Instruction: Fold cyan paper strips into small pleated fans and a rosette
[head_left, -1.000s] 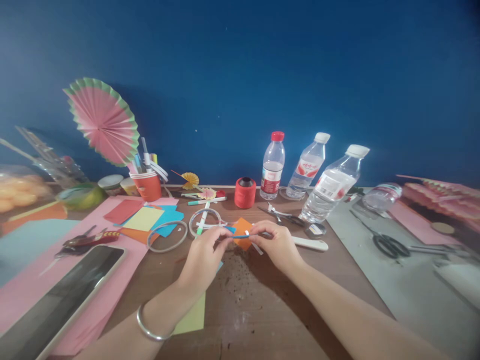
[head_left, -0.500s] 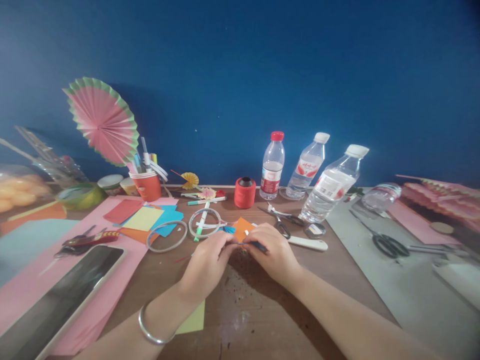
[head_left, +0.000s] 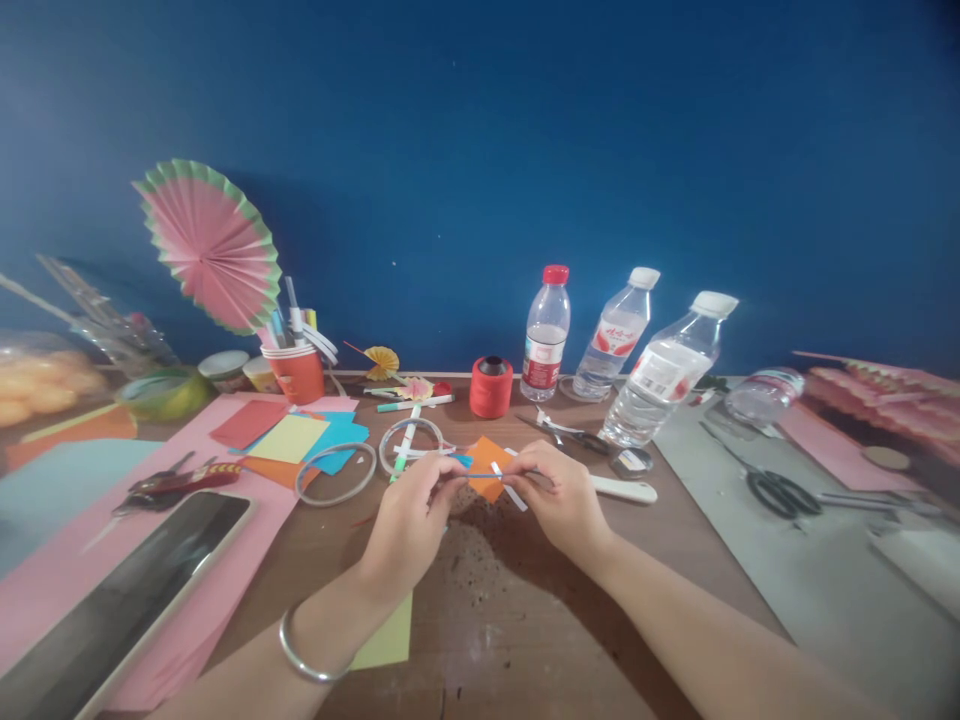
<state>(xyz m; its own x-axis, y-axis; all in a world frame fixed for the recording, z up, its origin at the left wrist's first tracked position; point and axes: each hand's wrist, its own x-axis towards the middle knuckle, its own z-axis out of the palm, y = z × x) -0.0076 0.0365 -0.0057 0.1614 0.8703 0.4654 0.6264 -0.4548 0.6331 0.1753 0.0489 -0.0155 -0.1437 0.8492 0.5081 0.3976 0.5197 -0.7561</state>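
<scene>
A thin blue strip (head_left: 484, 476) is stretched level between my two hands at the middle of the table. My left hand (head_left: 420, 505) pinches its left end, and my right hand (head_left: 555, 495) pinches the other end. Behind the strip lies an orange paper square (head_left: 489, 456), with small white strips (head_left: 516, 497) by it. A bit of blue paper shows just beyond my left fingertips. The red thread spool (head_left: 491, 388) stands behind the orange paper.
Bottles (head_left: 545, 340) stand at the back right, near scissors (head_left: 780, 493) on a grey mat (head_left: 720, 560). To the left are a phone (head_left: 142, 600), coloured papers (head_left: 289, 440), rings (head_left: 335, 474) and a red cup (head_left: 295, 373) with a pink fan (head_left: 210, 245).
My hands have moved apart, and the blue strip between them now shows at greater length. More of the orange paper and a white strip are visible.
</scene>
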